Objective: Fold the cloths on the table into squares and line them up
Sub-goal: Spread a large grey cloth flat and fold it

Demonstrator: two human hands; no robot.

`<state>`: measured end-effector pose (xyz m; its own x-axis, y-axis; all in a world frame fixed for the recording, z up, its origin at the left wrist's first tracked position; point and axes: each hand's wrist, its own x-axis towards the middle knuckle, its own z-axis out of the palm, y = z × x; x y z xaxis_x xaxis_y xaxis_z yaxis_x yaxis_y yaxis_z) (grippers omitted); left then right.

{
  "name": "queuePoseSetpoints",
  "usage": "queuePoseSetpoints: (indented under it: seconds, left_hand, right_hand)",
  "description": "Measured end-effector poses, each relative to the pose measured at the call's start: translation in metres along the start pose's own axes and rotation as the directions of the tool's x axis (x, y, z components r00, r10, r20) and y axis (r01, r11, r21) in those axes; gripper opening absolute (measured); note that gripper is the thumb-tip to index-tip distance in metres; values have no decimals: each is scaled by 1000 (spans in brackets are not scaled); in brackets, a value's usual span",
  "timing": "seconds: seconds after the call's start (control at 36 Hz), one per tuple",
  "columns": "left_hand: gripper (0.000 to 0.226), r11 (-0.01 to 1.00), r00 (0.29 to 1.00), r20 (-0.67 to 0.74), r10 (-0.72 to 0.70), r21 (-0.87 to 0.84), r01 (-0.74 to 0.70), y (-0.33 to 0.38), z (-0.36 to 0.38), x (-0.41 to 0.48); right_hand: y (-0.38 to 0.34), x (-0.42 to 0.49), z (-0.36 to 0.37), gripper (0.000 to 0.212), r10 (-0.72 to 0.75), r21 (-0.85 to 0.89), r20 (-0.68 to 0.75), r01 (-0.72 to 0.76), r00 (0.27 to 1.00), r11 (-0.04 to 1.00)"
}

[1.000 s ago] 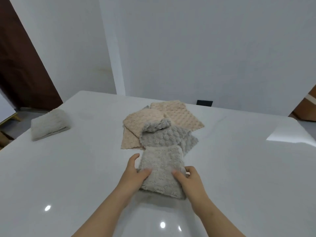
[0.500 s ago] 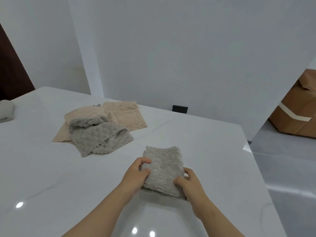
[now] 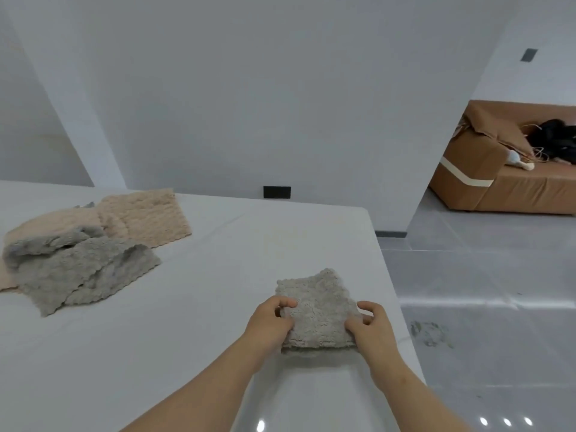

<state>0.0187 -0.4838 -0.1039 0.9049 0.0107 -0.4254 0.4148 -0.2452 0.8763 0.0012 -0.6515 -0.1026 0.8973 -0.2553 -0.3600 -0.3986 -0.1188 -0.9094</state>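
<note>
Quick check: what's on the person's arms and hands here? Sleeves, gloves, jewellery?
Nothing worn that shows. The left hand and right hand have no gloves, rings or markers. The left forearm and right forearm show no sleeve, watch or band down to the frame's bottom edge; higher up is out of shot.

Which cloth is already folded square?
The light grey cloth held by left hand and right hand; the darker grey cloth and beige cloths lie loose, piled.

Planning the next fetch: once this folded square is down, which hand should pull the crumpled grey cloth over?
Left. The left hand grips the folded square on the side nearer the crumpled grey cloth; the right hand would likely cross over.
</note>
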Motion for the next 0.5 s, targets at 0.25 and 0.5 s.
queuePoseSetpoints:
  seconds: [0.25,0.5]
  left_hand:
    - [40,994,990,134,38,93,-50,11,53,14]
    - [47,935,974,225,37,336,-113,16,77,14]
  right_hand:
    - [11,16,-39,40,-33,-29,-172,28,985,999]
    - [13,19,-49,42,-133,-478,-156,43,979,877]
